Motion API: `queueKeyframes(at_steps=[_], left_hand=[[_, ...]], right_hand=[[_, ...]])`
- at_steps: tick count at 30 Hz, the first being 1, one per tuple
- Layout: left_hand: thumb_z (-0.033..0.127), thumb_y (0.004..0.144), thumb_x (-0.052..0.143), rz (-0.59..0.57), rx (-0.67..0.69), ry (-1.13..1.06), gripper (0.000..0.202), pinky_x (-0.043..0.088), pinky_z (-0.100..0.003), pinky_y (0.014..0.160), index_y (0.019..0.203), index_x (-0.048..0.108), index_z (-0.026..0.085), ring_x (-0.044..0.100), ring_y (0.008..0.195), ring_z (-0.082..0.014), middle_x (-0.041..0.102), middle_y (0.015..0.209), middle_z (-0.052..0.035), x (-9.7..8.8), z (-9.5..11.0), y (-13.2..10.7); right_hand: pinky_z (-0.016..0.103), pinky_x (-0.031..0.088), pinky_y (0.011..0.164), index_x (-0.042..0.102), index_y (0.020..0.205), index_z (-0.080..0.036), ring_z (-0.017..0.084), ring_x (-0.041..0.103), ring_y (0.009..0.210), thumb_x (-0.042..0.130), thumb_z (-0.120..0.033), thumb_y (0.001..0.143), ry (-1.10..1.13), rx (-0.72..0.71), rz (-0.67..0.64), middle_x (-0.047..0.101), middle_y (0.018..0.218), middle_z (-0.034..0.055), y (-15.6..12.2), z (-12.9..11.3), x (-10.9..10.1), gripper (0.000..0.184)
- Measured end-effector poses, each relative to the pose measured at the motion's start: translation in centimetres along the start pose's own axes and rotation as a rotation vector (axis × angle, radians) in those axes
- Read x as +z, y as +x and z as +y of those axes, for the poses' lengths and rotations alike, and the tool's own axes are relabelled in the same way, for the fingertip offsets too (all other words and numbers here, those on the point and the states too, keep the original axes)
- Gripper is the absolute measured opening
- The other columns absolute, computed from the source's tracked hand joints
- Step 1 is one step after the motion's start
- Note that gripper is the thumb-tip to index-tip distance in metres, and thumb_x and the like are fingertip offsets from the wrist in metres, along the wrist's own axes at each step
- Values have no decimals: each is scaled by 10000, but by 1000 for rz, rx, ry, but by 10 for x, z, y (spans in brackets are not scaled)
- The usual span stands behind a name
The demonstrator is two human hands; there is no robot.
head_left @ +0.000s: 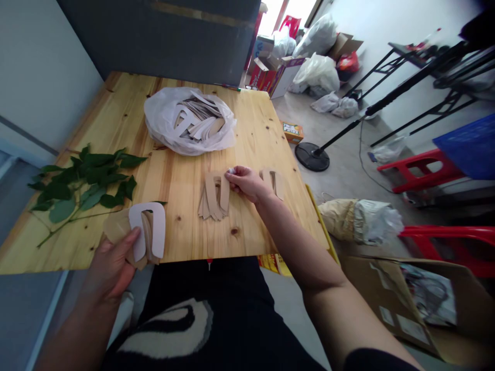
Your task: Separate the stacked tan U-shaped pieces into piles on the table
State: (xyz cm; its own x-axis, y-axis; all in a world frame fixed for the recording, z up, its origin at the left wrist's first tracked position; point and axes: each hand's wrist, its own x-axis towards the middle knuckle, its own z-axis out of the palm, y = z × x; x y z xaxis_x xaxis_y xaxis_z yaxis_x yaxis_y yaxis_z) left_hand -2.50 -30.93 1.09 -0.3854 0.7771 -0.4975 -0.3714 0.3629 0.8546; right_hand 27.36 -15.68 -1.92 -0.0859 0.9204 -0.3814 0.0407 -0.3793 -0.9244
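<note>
1. Nearest, the fingers of the left hand clasped one bundle of cutouts, a white one on top, at the worktop edge.
2. The right hand had its fingers pinching a second, fanned brown pile; a third pile lay just right of them.
3. One leafy branch lay left of those fingers.
4. Farthest, one plastic bag held many more cutouts.

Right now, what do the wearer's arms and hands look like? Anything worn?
Left hand and right hand are bare: no gloves, rings or watch visible. Forearms uncovered; a dark sleeve edge shows on the right upper arm.
</note>
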Motion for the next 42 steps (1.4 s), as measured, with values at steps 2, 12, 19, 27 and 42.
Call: queueKeyframes(at_steps=[2, 12, 19, 27, 42], left_hand=[[139, 751, 790, 8, -1, 4, 280, 664, -359, 874, 985, 781, 292, 705, 1179, -300, 805, 1091, -19, 0, 0, -1], [134, 686, 868, -5, 21, -90, 402, 651, -242, 813, 1064, 779, 238, 756, 1052, -231, 817, 1056, -11, 1, -3, 0], [150, 668, 875, -26, 29, -103, 388, 645, -222, 794, 1037, 779, 226, 771, 970, -203, 819, 1028, -16, 2, -2, 0], [87, 780, 748, -32, -4, -27, 398, 652, -299, 873, 1125, 758, 286, 734, 1112, -246, 819, 1030, 21, 2, 3, -3], [90, 712, 795, -37, -18, -46, 316, 655, -252, 759, 996, 767, 226, 775, 908, -203, 817, 997, -12, 0, 2, 3]], right_hand=[[190, 305, 412, 537, 779, -212, 74, 437, 476, 752, -248, 869, -21, -5, 13, 500, 583, -56, -1, 0, 1, 236], [198, 369, 481, 531, 760, -211, 85, 460, 528, 687, -180, 879, -60, -47, 50, 514, 614, -51, -5, 3, 6, 199], [205, 385, 491, 520, 759, -211, 86, 471, 531, 634, -136, 905, -50, -61, 68, 515, 623, -50, -7, 4, 8, 199], [217, 409, 506, 513, 771, -231, 105, 498, 555, 693, -182, 854, -115, -78, 85, 535, 639, -36, -6, 10, 6, 204], [270, 526, 607, 589, 874, -219, 152, 650, 670, 665, -317, 877, -217, -172, 140, 658, 786, 23, -33, 25, -8, 124]])
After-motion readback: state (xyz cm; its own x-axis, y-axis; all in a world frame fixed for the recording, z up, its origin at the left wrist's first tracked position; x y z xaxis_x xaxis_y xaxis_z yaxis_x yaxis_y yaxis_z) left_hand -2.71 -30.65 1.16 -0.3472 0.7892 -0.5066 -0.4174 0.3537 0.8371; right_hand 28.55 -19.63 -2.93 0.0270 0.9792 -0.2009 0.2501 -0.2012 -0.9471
